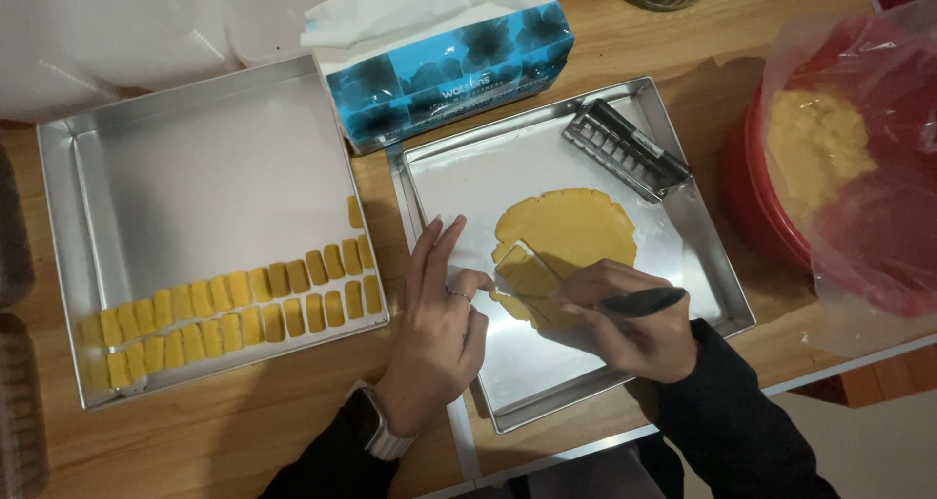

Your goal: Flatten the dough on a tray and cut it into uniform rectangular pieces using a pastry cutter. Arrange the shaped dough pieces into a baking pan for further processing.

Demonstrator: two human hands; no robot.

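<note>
A flat sheet of yellow dough [571, 228] lies in the right metal tray [459, 172]. My right hand [630, 328] grips a dark-handled knife [639, 302] whose blade lies across the dough's near edge, where cut strips [527, 279] show. My left hand [439, 328] rests on the tray's left rim, its thumb and forefinger touching the dough strips by the blade. A metal ridged cutter [625, 147] sits at the tray's far corner.
A left metal tray [195, 157] holds two rows of small yellow dough pieces [244, 309] along its near side. A blue tissue box [444, 60] stands behind. A red bowl of yellow dough under plastic [830, 167] sits at the right on the wooden table.
</note>
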